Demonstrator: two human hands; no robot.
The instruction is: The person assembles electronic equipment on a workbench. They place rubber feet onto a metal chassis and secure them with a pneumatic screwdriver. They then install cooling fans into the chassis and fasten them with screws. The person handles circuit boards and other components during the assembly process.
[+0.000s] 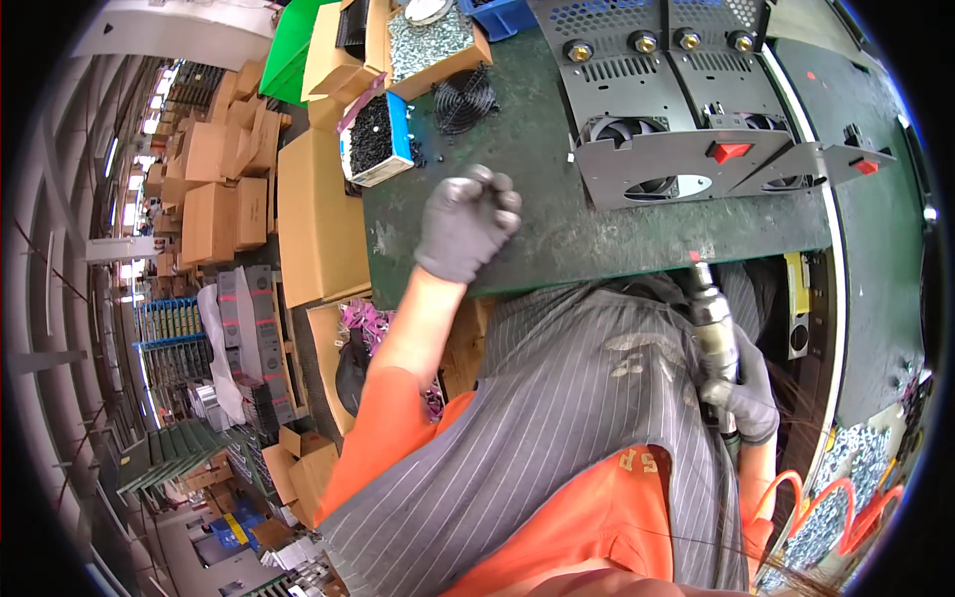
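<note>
My left hand [464, 227], in a grey glove, is over the near left part of the green tabletop [537, 239]. Its fingers are curled in; whatever they hold, if anything, cannot be made out. Down at the table's front edge, my right hand [748, 400], gloved too, grips a pneumatic screwdriver [712, 323] with its tip pointing up toward the table. Beyond the hands stand dark grey metal panels [637, 159] fitted with black fans [625, 129], red rocker switches [730, 151] and brass-centred round fittings [645, 42].
Left of the panels are a black fan guard [465, 101] and an open box of black screws [376, 139]. Behind it sit a carton of silvery screws [430, 50] and a green bin [293, 50]. An orange coiled hose [846, 507] hangs at lower right.
</note>
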